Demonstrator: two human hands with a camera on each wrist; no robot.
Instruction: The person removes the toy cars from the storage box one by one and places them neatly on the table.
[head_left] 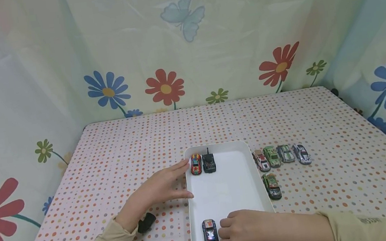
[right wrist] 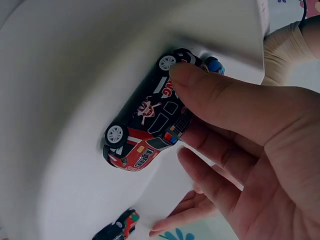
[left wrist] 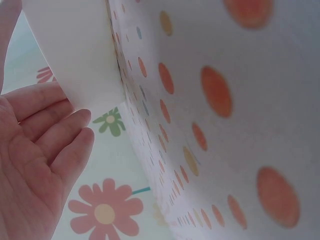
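Observation:
At the near left of the white tray a toy car with dark sides and a blue near end stands on its wheels. My right hand is at this car's right side. In the right wrist view my thumb lies across the near part of the toy car, with fingers at its roof edge. My left hand rests at the tray's left rim with fingers extended. A red and yellow toy car and a black toy vehicle with a thin rod stand at the tray's far left.
Right of the tray lie several more toy cars: a white and red one, a green one and others. Another green and black toy car sits close to the tray's right wall. A dotted cloth covers the table.

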